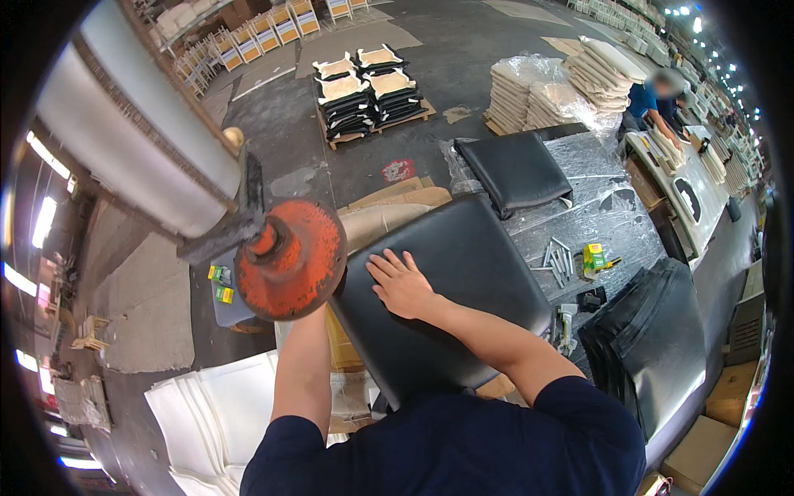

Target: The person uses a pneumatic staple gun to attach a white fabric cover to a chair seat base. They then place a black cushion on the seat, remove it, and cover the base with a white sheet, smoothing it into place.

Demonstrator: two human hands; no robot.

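A black padded seat cushion with a smooth leather-like cover lies tilted in front of me. My right hand rests flat on its top, fingers spread, near the left edge. From below, my left forearm reaches up under a worn orange-red metal disc. That disc, with a raised hub, hides my left hand, so its fingers do not show. The disc hangs close beside the cushion's left corner. Another black cushion lies farther back on the plastic-covered table.
Several metal staple strips, a green-yellow box and a staple gun lie right of the cushion. Black cover sheets are stacked nearer. White sheets lie lower left. Beyond stand stacked cushions and a person at another table.
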